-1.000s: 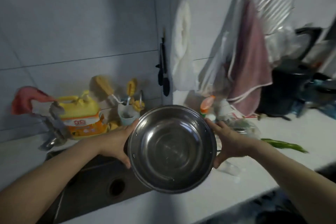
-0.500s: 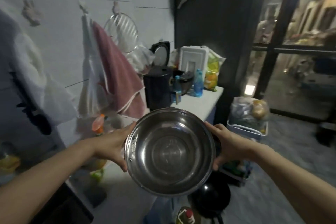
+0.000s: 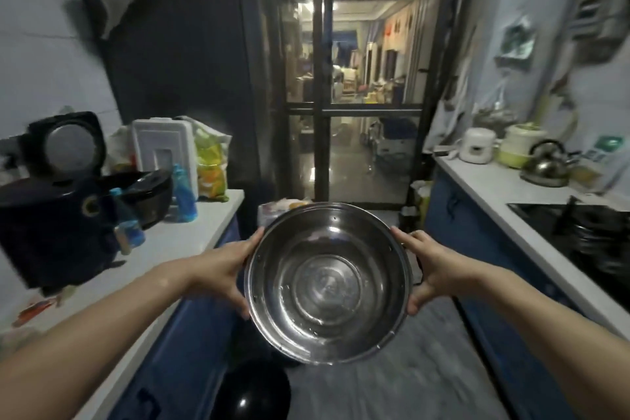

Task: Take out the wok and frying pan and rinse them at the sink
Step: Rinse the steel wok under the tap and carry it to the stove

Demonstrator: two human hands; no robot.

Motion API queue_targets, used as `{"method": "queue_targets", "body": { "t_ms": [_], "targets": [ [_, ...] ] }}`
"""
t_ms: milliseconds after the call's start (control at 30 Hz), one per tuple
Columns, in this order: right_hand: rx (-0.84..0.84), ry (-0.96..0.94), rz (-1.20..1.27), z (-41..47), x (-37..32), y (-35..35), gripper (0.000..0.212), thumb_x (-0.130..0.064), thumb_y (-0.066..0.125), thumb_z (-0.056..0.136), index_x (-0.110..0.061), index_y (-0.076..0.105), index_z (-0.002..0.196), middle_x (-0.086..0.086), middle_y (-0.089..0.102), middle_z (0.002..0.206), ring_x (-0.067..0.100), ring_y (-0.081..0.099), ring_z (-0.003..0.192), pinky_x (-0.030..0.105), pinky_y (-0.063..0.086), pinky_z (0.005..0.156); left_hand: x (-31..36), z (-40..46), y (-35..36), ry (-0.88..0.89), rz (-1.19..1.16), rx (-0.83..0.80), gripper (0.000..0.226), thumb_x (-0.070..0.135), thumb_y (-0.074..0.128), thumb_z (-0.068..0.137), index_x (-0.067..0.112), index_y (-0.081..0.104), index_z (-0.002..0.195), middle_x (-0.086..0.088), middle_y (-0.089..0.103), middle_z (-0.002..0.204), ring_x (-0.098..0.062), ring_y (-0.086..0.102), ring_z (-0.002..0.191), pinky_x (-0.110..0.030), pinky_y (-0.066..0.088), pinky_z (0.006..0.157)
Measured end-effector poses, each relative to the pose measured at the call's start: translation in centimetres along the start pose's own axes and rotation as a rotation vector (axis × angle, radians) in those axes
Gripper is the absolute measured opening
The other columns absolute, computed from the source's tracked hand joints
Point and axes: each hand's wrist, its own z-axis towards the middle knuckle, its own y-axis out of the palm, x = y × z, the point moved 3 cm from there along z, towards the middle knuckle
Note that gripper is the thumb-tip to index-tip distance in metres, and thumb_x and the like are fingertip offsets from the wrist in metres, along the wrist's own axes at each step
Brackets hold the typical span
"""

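Both hands carry a round, shiny stainless-steel pot [image 3: 329, 283] in mid-air, its open mouth tilted toward the camera and beads of water on its inner wall. The left hand [image 3: 223, 271] has its grip closed around the pot's left rim, thumb at the top edge and fingers under the side. The right hand [image 3: 431, 271] grips the opposite rim the same way, curled over a small side handle. Below the left grip, near the floor, sits a round glossy black wok [image 3: 254, 395], partly cut off by the frame edge. Left of the left grip runs a white bench [image 3: 191, 235] with a black cooker [image 3: 51, 232] on it. Right of the right grip, another white bench [image 3: 504, 194] carries a steel kettle [image 3: 545, 165].
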Motion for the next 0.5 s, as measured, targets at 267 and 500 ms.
{"method": "queue_targets", "body": {
  "t_ms": [267,500],
  "targets": [
    [0.082,0.247,0.035,-3.1,16.0,-9.1,0.166,-0.083,0.076,0.018,-0.038,-0.008,0.154,-0.012,0.023,0.133,0.008,0.029,0.131,0.025,0.030,0.113,8.4,21.2,1.7,0.201,-0.059,-0.103,0.150,0.048,0.089,0.051,0.019,-0.024,0.146,0.011,0.000,0.152,-0.003,0.001,0.139,0.006,0.001,0.098],
    [0.147,0.344,0.080,-1.0,25.6,-13.1,0.153,-0.055,0.091,0.041,-0.029,-0.009,0.154,-0.006,0.025,0.136,0.010,0.026,0.134,0.011,0.017,0.107,11.2,35.9,2.2,0.319,-0.041,-0.159,0.156,0.069,0.080,0.038,0.026,-0.030,0.140,0.007,0.013,0.153,-0.004,0.012,0.140,0.002,0.007,0.104]
  ]
}}
